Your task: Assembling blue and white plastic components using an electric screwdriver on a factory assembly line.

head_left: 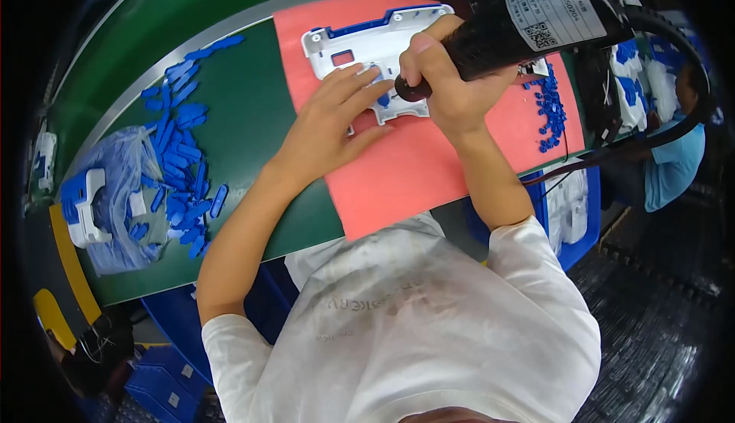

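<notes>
A white plastic housing [367, 48] with a blue strip along its far edge lies on a pink-red mat [413, 166]. My left hand [325, 120] rests on the housing's near part, fingers stretched out over it. Close to those fingertips a small blue piece [383, 101] sits in the housing. My right hand [458, 94] is wrapped round a black corded handheld tool [490, 44], which slants down to the left. The tool's dark round end reaches the housing beside my left fingertips; its exact contact point is hidden.
Loose blue plastic strips [180, 163] are heaped left of the mat on the green table [245, 117], beside a clear plastic bag [126, 231]. Small blue parts [551, 113] lie on the mat's right. The tool's thick cable [708, 78] loops right, near another person's blue sleeve [674, 163].
</notes>
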`<state>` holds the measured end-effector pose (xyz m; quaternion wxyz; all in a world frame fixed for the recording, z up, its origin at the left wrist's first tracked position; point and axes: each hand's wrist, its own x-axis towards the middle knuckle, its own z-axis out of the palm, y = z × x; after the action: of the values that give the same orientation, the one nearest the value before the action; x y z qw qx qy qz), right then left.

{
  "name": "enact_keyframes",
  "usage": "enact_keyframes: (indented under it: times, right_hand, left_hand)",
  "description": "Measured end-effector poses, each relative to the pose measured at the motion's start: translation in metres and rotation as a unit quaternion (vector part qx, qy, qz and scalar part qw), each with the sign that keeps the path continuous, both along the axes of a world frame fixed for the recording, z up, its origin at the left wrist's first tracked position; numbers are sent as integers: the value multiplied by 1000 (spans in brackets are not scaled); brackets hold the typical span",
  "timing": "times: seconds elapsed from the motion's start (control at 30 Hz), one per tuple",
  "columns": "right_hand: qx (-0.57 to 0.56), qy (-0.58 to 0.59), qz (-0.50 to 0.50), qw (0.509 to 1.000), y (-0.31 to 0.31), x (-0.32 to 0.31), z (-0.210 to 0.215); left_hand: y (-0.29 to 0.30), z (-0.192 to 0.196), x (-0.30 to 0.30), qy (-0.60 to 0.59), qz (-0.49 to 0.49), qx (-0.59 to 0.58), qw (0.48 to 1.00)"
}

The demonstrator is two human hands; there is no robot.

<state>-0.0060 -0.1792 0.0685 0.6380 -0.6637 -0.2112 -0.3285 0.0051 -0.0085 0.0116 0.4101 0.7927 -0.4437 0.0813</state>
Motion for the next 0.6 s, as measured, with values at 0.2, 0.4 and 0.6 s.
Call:
enact_keyframes:
  times: [0.2, 0.4, 0.6]
  right_hand:
    - [-14, 12, 15, 1000, 8, -1, -7]
    - [-28, 21, 10, 999, 7, -3, -16]
    - [23, 23, 22, 999, 19, -9, -21]
  left_hand:
    - [5, -9, -1, -19, 1, 7, 1000]
    - [5, -10, -2, -9, -2, 3, 1000]
    - [6, -15, -2, 12, -1, -6, 1000]
